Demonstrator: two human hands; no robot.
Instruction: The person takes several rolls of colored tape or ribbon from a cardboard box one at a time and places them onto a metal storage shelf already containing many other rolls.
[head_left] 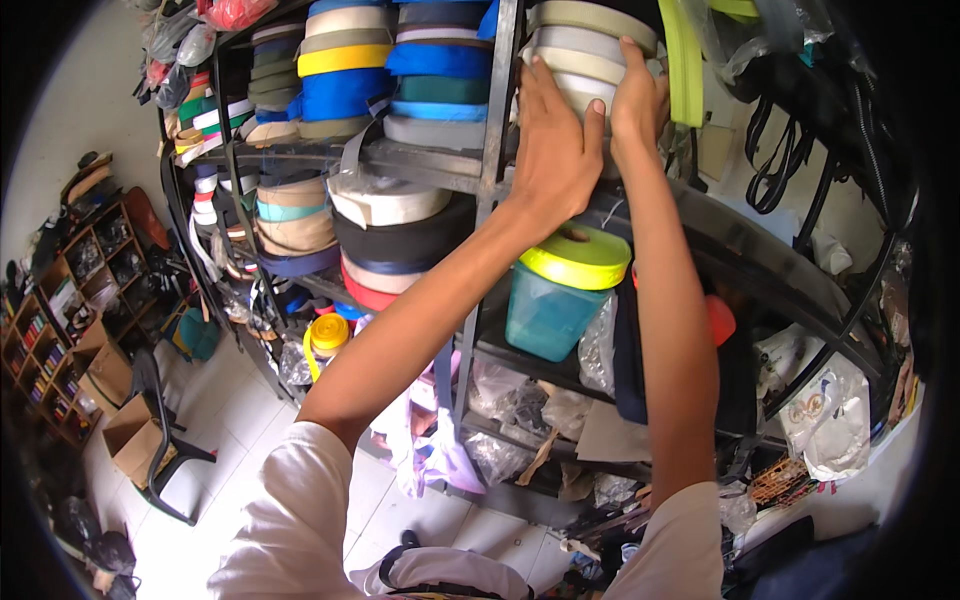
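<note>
Both my arms reach up to a stack of white and cream webbing rolls (pixel 582 68) on the upper shelf. My left hand (pixel 555 150) presses its fingers along the stack's left and front side, the thumb raised toward the right. On the right side, my right hand (pixel 637 100) curls round the same rolls, its far fingers partly hidden. The rolls sit between the two hands. Below them on a lower shelf stands a teal plastic tub (pixel 553 312) with a neon yellow-green roll (pixel 575 258) on top. A lime-yellow strip (pixel 682 60) hangs beside my right hand.
Left of a dark metal post (pixel 497 110), shelves hold stacked blue, yellow and grey rolls (pixel 345 75). A white roll (pixel 390 203) lies on a black one below. Black straps (pixel 775 160) and plastic bags (pixel 830 415) hang right. A chair (pixel 160 450) stands left.
</note>
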